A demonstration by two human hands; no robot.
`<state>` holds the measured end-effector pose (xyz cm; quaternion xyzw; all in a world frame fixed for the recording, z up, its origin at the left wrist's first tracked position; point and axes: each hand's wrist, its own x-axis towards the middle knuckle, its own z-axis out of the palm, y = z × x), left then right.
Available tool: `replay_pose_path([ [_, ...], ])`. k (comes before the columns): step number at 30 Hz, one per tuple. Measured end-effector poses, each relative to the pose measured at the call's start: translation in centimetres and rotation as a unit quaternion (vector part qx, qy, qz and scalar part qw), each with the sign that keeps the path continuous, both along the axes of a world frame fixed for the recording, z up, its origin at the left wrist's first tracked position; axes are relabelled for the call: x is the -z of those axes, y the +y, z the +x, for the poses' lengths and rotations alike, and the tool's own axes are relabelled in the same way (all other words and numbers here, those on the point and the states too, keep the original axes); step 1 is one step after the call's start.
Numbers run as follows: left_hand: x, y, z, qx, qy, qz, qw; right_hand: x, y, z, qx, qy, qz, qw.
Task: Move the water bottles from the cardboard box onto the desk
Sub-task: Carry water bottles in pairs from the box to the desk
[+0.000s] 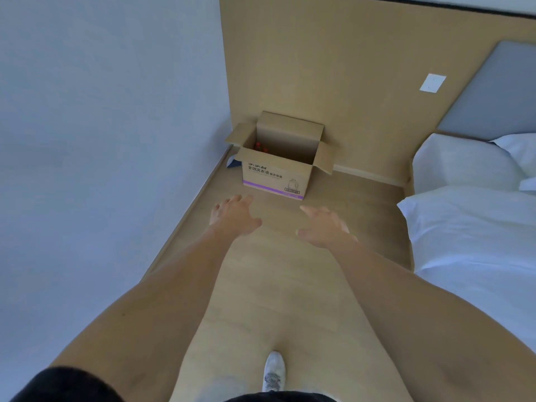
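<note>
An open cardboard box with purple print stands on the wooden floor in the corner, its flaps up. Inside, at the left, red bottle caps show; the bottles' bodies are hidden by the box wall. Both my arms stretch forward toward the box. My left hand hovers just short of the box's front left, fingers spread and holding nothing. My right hand hovers a little lower and to the right, also spread and empty. No desk is in view.
A bed with white sheets and pillows fills the right side. A white wall runs along the left, a wood-panelled wall stands behind the box. My white shoe is on the floor strip between wall and bed.
</note>
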<state>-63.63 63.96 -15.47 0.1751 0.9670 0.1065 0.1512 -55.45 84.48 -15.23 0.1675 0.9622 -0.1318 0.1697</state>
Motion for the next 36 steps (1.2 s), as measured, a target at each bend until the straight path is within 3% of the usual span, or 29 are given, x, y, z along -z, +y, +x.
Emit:
replay_pose_path([
  [10,0.3,6.1,-16.5,0.005,0.001,0.009,1.0,0.7,5.7,-16.5,-0.02,0.003,0.005,1.0],
  [25,2.7,15.2,-50.1,0.06,-0.017,0.057,0.996,0.9,13.3,-44.5,0.091,-0.022,0.002,0.996],
  [36,5.2,22.3,-65.1,0.113,-0.028,0.054,0.992,3.1,20.3,-58.7,0.112,-0.029,0.007,0.993],
])
